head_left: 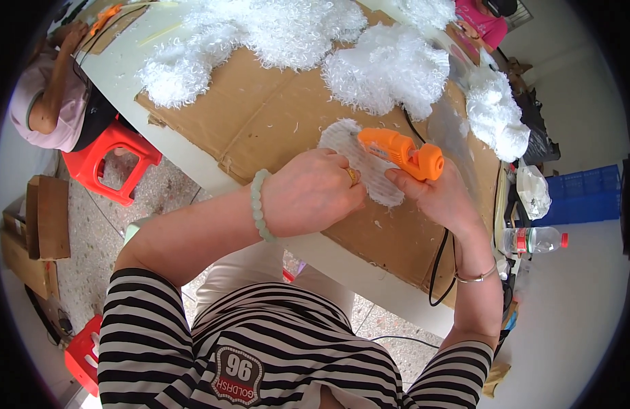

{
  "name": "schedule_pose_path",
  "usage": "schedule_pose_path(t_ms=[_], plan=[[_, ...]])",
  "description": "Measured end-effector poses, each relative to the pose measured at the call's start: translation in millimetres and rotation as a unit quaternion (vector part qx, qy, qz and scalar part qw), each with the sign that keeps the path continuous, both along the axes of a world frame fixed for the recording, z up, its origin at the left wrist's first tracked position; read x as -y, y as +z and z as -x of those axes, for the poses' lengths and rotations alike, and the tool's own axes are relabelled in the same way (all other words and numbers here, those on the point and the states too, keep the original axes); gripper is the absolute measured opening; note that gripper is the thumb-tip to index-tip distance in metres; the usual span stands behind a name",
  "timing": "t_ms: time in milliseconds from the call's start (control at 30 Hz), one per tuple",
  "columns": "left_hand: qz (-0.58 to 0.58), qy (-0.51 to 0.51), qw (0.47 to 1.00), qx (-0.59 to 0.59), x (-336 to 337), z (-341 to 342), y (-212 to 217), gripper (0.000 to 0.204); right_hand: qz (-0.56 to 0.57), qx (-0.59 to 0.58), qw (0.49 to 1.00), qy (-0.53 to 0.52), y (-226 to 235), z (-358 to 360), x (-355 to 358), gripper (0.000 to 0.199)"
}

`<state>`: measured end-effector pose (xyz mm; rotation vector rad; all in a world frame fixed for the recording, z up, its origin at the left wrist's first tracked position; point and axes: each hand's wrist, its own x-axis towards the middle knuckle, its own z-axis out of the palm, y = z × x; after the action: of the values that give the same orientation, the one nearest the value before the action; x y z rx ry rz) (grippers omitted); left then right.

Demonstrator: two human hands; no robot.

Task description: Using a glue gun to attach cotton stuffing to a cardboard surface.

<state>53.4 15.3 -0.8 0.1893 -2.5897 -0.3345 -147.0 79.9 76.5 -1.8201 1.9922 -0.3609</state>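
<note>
My right hand (437,199) is wrapped round an orange hot glue gun (396,151), held over a white, ribbed, sole-shaped fabric piece (347,140). That piece lies on the brown cardboard (274,126) on the table. At its left edge, my left hand (308,191) has its fingers curled down against it, the fingertips partly hidden beneath the hand. The glue gun's nozzle tip cannot be made out clearly. A black cord (437,266) hangs below my right hand.
Heaps of white shaggy fabric (390,71) cover the table's far part. On the right are a clear bottle (543,240) with a red cap and a blue crate (587,194). Two other people sit around the table, one by a red stool (117,160) at the left.
</note>
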Motion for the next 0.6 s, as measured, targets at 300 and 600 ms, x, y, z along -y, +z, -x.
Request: schedule_pose_path(t_ms=[300,600], plan=[[0.019,0.007,1.0,0.005,-1,-1,-1,0.017,-0.022,0.071,0.997,-0.012,7,3,-10,0.022],[0.031,0.003,0.999,0.011,0,0,-1,0.015,-0.007,0.105,0.994,-0.021,0,7,-11,0.019]])
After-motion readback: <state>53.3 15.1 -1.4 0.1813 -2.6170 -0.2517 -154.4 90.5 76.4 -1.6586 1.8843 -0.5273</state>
